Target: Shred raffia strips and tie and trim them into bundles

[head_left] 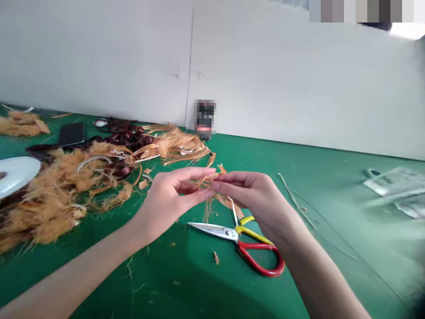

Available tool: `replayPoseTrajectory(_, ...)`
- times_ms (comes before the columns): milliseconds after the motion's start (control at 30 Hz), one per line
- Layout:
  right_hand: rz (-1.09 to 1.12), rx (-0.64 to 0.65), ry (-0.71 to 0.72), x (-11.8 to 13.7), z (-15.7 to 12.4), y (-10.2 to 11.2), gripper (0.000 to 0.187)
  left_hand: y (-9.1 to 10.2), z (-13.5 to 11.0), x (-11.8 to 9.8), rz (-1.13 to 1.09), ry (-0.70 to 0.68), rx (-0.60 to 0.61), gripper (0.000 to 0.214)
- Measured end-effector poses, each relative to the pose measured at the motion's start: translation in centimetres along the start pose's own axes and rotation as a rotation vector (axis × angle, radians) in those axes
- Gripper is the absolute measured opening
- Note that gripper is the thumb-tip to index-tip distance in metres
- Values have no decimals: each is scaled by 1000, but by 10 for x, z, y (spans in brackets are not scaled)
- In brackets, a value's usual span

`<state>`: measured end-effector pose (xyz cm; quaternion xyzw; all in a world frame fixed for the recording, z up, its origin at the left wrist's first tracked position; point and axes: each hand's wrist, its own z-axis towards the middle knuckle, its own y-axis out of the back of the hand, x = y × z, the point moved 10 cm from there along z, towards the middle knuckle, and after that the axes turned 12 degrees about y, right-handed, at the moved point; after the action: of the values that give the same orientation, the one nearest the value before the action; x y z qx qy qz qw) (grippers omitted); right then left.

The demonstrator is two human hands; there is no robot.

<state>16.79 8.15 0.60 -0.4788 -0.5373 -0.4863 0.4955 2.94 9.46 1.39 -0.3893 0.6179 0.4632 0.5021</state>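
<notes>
Both hands meet above the green table, pinching a small bunch of tan raffia-like fibre (208,208). My left hand (169,195) has its thumb and fingers closed on the strands from the left. From the right, my right hand (255,190) grips the same bunch, its fingertips touching those of the left. Loose strands hang down below the fingertips. Under the hands, a pair of scissors (260,270) with red and yellow handles lies on the table with its blades spread apart; my right hand hides part of it.
Heaps of frizzy tan fibre (49,208) and dark brown ribbon (133,139) fill the left, beside a white disc (20,173). Straight fibre (175,144) lies behind. A phone-like object (204,119) leans on the white wall (282,75). Thin sticks (297,201) and plastic packets (392,181) lie right.
</notes>
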Motion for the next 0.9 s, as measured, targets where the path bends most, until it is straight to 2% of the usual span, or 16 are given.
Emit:
replayPoseTrajectory(333, 1, 104, 7, 5, -2, -2, 15, 0, -1, 5, -78, 52, 27, 35)
replayPoseTrajectory(500, 13, 101, -15, 1, -2, 0, 16, 1, 0, 6, -99, 56, 35, 34)
replayPoseTrajectory(767, -15, 101, -22, 1, -1, 2, 16, -3, 2, 10, -292, 61, 108, 23)
replayPoseTrajectory(900, -43, 97, -18, 0, 0, 1, 16, -7, 2, 15, -322, 85, 104, 25)
